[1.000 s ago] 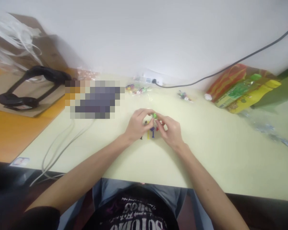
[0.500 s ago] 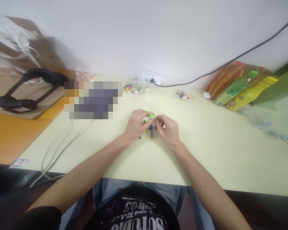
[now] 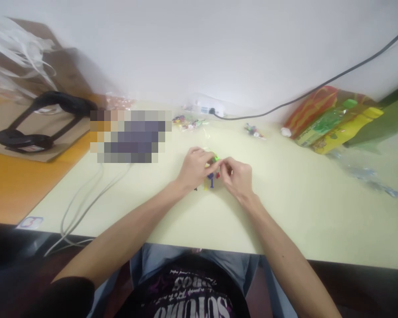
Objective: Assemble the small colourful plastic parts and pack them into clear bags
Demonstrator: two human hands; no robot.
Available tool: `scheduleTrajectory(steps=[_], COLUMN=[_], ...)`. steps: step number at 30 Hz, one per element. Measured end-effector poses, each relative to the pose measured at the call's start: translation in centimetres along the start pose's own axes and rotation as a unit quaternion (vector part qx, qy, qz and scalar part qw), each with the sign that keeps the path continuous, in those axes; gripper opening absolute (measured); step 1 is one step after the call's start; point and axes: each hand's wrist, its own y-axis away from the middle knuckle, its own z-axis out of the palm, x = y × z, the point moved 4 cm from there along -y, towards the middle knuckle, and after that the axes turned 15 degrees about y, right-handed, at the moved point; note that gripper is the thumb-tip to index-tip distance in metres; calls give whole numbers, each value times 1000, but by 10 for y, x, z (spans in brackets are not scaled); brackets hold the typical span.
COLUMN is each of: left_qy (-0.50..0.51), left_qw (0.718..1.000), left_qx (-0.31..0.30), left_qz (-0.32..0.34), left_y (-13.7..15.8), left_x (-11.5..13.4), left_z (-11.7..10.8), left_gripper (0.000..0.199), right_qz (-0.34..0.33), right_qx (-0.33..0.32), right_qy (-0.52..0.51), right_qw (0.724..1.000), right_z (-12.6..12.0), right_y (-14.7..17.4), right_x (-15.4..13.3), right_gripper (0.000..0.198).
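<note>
Near the middle of the table, my left hand (image 3: 196, 168) and my right hand (image 3: 238, 176) meet with fingertips nearly touching. Between them shows a small bright green plastic piece (image 3: 216, 157), pinched by my left fingers. My right thumb and fingers are pressed together at its right end; what they grip is mostly hidden. Small plastic pieces lie just below the hands: a yellow one (image 3: 205, 184), a dark blue one (image 3: 212, 183) and a red one (image 3: 218, 175). A bit of a black piece (image 3: 195, 189) shows beside my left wrist.
At the back lie colourful small pieces in clear wrapping (image 3: 189, 123) and a second bundle (image 3: 254, 130). A white power strip (image 3: 207, 107) stands by the wall. On the right are a green bottle (image 3: 328, 123) and a yellow package (image 3: 348, 130). White cables (image 3: 82, 207) cross the left side.
Both hands have shifted slightly right, with the green piece between them. Less of the green piece shows now, and its long strip no longer sticks up above my left fingers.
</note>
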Motion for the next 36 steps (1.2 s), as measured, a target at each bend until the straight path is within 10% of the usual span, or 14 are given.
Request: scheduleTrajectory(steps=[7,14,19,28,36], left_qy=[-22,-8,6,-164,-29], left_qw=[1000,998,998,960,997], left_qx=[1,-13,-50,-207,-65], left_qz=[17,62,49,96,34], left_y=[3,19,3,-13,-7], left_x=[3,15,18,35,4], left_z=[-2,-7,2,66,-40], left_gripper=[22,18,23,30,28], right_qz=[33,249,167,52,85], right_qx=[12,77,-109,-143,-15], right_qy=[-15,14,35,83,74], right_qw=[999,965,979,985,994], right_z=[4,-25,-17,-1,-18], right_y=[-1,0,35,38,35], right_x=[6,119,119,84,83], right_gripper=[29,29,27,24,41])
